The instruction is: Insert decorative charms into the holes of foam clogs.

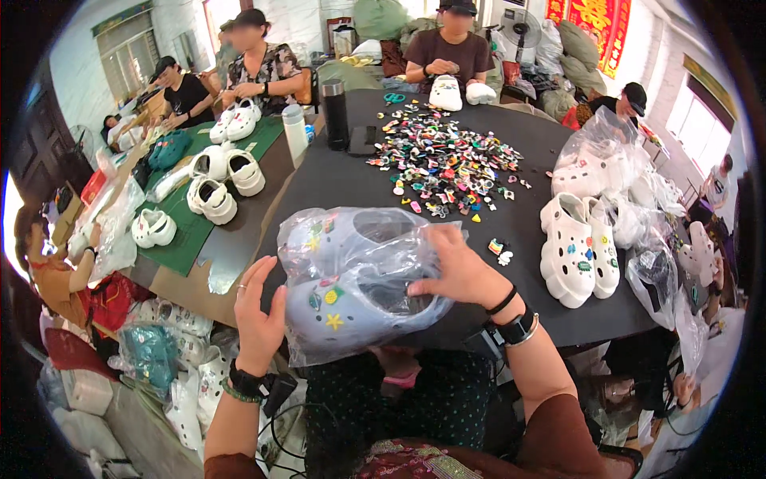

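Bagged blue clogs (345, 307) lay along worktop (317, 177) near edge, long axis left-right | left hand (260, 310): stood open, empty, just beside toes | right hand (463, 271): nearer, half-curled, held bagged heel end

The bare left hand (258, 329) stands upright, palm turned inward, fingers raised and loosely curved, thumb held apart from them. The bare left forearm (237, 425) rises steeply from the lower edge. The bare right hand (464, 275) reaches inward, fingers slightly blurred, thumb pointing left; the bare right forearm (544, 361) slants up and leftward.
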Demonstrator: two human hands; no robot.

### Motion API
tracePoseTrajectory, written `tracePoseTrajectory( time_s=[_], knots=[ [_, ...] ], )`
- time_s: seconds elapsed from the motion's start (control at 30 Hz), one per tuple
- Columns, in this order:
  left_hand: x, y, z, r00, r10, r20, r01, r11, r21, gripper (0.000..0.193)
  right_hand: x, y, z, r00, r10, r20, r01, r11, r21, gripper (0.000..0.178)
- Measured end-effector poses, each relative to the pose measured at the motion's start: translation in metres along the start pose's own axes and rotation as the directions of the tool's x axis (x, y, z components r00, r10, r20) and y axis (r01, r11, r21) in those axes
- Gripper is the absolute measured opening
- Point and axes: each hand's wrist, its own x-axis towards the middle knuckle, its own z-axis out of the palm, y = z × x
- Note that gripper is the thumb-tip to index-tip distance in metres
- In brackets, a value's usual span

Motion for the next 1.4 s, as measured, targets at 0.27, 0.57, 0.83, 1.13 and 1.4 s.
tracePoseTrajectory(
  time_s=[0.27, 0.57, 0.83, 1.13, 1.4],
  knots=[
    [-0.018, -0.084, 0.017, 0.980, -0.130, -0.151, 0.153, 0.977, 0.149, 0.037, 0.009, -0.012, -0.007, 0.948, 0.317, 0.024, -0.314, 0.944, -0.101, 0.083],
    [-0.016, -0.122, 0.053, 0.958, -0.156, -0.242, 0.210, 0.954, 0.216, 0.037, 0.006, -0.021, -0.009, 0.973, 0.096, 0.211, -0.060, 0.984, -0.171, 0.032],
    [-0.010, -0.100, 0.064, 0.975, -0.113, -0.191, 0.164, 0.947, 0.277, 0.027, -0.008, -0.059, -0.065, 0.910, 0.394, 0.130, -0.390, 0.703, 0.595, 0.033],
    [-0.020, -0.101, 0.064, 0.977, -0.146, -0.157, 0.194, 0.913, 0.358, 0.022, -0.061, -0.036, -0.206, 0.644, 0.364, -0.673, -0.069, 0.904, 0.422, 0.033],
    [-0.022, -0.121, 0.058, 0.985, -0.138, -0.106, 0.171, 0.889, 0.424, 0.023, -0.086, 0.049, -0.339, 0.035, 0.166, -0.986, 0.460, 0.873, 0.163, 0.029]
  ],
)
